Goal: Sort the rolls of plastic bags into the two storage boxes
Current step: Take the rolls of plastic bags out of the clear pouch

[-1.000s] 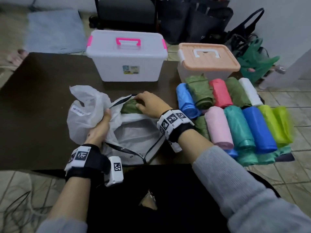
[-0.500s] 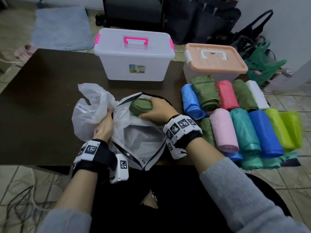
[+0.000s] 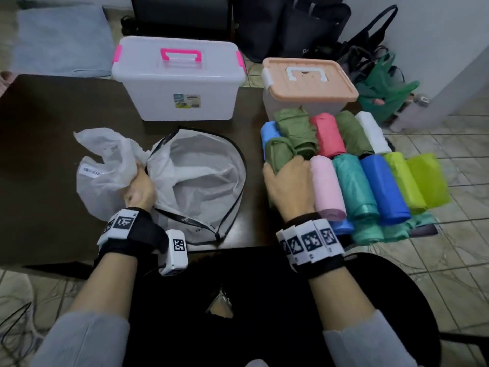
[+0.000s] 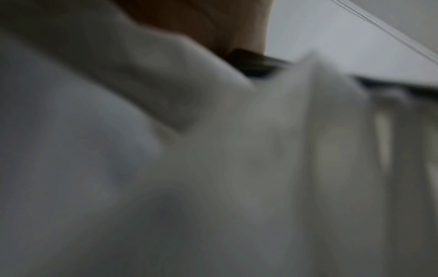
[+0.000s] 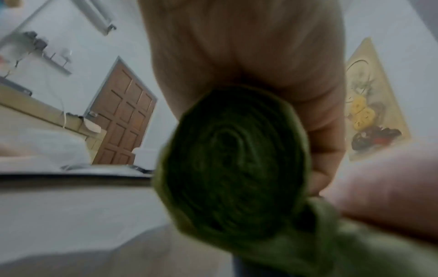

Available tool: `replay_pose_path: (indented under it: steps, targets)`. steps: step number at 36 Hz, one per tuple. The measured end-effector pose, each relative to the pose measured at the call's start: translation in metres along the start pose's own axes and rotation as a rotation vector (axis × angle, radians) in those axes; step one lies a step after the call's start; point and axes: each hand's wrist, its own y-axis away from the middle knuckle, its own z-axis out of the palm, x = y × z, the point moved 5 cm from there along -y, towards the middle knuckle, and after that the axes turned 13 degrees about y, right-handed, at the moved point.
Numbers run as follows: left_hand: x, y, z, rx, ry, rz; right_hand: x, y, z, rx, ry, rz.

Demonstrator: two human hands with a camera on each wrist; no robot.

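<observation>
On our dark bench (image 3: 47, 144) both storage boxes (image 3: 177, 83) remain lidded and unfilled, our right hand (image 3: 289, 188) gripping an olive roll (image 3: 279, 153) by the pile, left hand (image 3: 139, 189) clutching the white bag (image 3: 201, 168).

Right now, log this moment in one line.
left hand: grips white bag | right hand: holds olive-green roll | both boxes: lids on

Little can be read. The clear storage box (image 3: 177, 83), beyond the left hand (image 3: 139, 190), carries a printed label (image 3: 187, 101) on its front wall; the lettering is too small to make out. The white plastic bag (image 3: 105, 168) bunched in that hand bears a barcode sticker (image 3: 91, 171) and a second small sticker (image 3: 112, 148), both illegible. Black-and-white square code markers (image 3: 308, 241) sit on both wristbands. A few pale letters show on a dark bag (image 3: 304, 30) behind the boxes, unreadable.
</observation>
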Motion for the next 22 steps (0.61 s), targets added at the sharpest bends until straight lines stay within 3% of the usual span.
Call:
replay_pose_path:
  steps: [3, 6, 16, 19, 22]
  targets:
    - [-0.001, 0.000, -0.001, 0.015, 0.009, 0.012, 0.007, 0.007, 0.025, -0.021, 0.252, 0.003]
    - [-0.001, 0.001, -0.003, 0.033, -0.013, 0.009, 0.006, 0.010, 0.036, -0.029, 0.346, -0.004]
    - [0.002, 0.009, -0.004, 0.045, -0.023, 0.026, -0.004, 0.011, 0.035, -0.038, 0.240, 0.062]
    - [0.003, 0.011, -0.005, 0.052, -0.035, 0.046, -0.006, 0.012, 0.026, 0.054, 0.285, 0.012]
    - [0.003, 0.010, -0.005, 0.048, -0.026, 0.051, -0.010, 0.010, 0.024, 0.089, 0.260, -0.130]
